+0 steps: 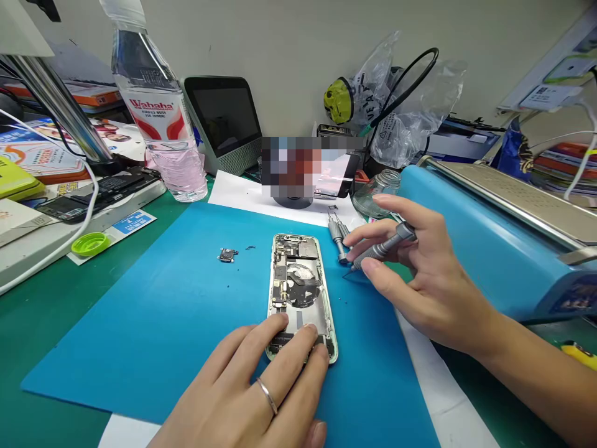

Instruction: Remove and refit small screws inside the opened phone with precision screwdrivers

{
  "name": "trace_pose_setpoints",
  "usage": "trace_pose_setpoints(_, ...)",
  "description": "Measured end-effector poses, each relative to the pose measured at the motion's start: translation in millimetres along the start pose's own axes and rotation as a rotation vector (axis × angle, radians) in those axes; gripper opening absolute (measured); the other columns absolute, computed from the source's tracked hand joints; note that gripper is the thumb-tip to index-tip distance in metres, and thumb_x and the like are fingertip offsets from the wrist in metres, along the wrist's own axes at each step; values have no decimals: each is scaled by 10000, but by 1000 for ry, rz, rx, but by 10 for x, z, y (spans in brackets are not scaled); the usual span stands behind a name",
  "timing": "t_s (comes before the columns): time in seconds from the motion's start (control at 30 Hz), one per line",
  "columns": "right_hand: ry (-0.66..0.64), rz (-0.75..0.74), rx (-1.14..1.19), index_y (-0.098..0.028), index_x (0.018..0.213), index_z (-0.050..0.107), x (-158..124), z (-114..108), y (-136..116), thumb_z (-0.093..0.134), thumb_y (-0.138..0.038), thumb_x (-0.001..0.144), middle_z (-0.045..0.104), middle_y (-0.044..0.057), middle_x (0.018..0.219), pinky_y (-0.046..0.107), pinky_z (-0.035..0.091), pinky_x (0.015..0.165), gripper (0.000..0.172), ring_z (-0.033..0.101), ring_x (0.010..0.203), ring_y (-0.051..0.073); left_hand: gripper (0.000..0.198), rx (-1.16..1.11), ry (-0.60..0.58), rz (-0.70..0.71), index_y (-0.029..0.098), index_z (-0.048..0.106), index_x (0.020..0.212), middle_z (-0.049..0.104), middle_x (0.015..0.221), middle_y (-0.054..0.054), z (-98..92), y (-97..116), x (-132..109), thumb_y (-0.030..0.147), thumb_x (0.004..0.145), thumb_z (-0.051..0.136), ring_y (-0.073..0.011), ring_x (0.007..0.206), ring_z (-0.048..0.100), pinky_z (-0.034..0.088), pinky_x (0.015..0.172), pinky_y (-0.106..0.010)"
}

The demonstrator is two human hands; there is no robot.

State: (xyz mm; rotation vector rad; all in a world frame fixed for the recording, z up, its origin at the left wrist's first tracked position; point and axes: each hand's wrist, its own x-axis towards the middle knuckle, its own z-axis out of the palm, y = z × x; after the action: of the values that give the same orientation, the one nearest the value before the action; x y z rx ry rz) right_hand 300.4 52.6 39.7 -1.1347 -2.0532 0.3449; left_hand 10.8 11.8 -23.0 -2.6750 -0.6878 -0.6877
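An opened smartphone (302, 280), its circuit board and inner parts bare, lies on a blue mat (140, 311). My left hand (261, 379) rests over its lower end, fingers stretched out and slightly apart, fingertips touching the phone. A ring shows on one finger. To the right of the phone, my right hand (415, 267) holds a slim grey precision screwdriver (380, 252) between thumb and fingers, its tip pointing down-left near the mat. Other screwdrivers (336, 236) lie just beyond it. A small phone component (227, 255) sits on the mat to the left, with tiny dark bits near it.
A water bottle (156, 112) and a grey-framed display (224, 118) stand at the back left. A glass jar (377, 193) is behind my right hand. A blue machine (480, 242) borders the right side. Another opened phone (100, 193) and a green cap (91, 244) lie left.
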Motion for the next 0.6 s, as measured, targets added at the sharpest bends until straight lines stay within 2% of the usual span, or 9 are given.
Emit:
trace_pose_setpoints(0.13, 77, 4, -3, -362, 1525, 478, 22, 13, -42, 619, -116, 1037, 741, -4, 1017, 319, 673, 695, 564, 770, 852, 183, 428, -3, 11, -2, 250, 599, 1566, 645, 1564, 71, 1, 14, 20, 350, 1189, 423, -248, 1333, 630, 595, 978, -364)
trace_pose_setpoints(0.23, 107, -8, 73, -384, 1489, 511, 25, 25, -68, 639, -108, 1032, 749, -24, 983, 299, 672, 663, 549, 765, 788, 166, 429, -24, 10, -11, 248, 600, 1563, 654, 1554, 72, -8, 16, 24, 372, 1192, 422, -239, 1344, 627, 583, 993, -361)
trace_pose_setpoints(0.4, 91, -1, 90, -389, 1462, 543, 9, 23, -83, 658, -101, 1018, 758, -24, 967, 292, 661, 599, 541, 769, 750, 167, 431, -25, 11, -9, 254, 625, 1535, 666, 1539, 71, -20, -3, 19, 409, 1197, 406, -242, 1322, 634, 567, 1003, -362)
trace_pose_setpoints(0.6, 58, 12, 83, -352, 1443, 558, 16, 39, -86, 654, -81, 1010, 749, -15, 957, 294, 674, 616, 520, 767, 750, 166, 439, -10, 4, -2, 256, 619, 1545, 667, 1538, 61, -30, 4, 17, 410, 1196, 401, -247, 1316, 630, 568, 989, -356)
